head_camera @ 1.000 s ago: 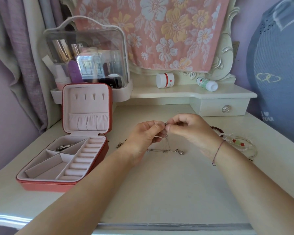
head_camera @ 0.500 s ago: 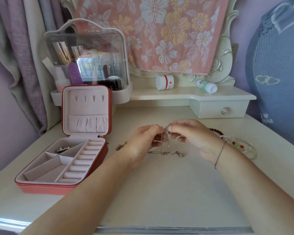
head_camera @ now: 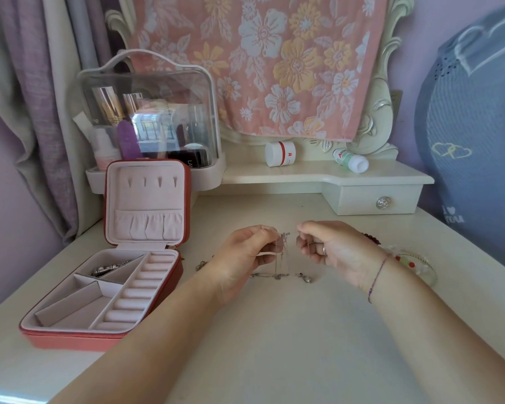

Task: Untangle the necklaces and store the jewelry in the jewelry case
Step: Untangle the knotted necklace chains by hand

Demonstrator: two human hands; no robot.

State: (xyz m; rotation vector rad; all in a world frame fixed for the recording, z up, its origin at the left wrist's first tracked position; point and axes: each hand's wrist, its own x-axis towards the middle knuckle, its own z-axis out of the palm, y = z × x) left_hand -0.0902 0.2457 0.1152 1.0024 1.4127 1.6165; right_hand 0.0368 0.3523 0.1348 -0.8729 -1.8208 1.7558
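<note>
Both hands are raised just above the middle of the tabletop [head_camera: 274, 345], each grip closed to a fingertip pinch on the tangled necklaces [head_camera: 283, 243]. The left hand [head_camera: 245, 255] and right hand [head_camera: 336, 252] hold the knot between them, so its short span runs left to right while loose strands hang straight down to the surface. The open jewelry case [head_camera: 70, 341] sits toward the left edge, nearer the left hand. The next pull probably goes sideways.
</note>
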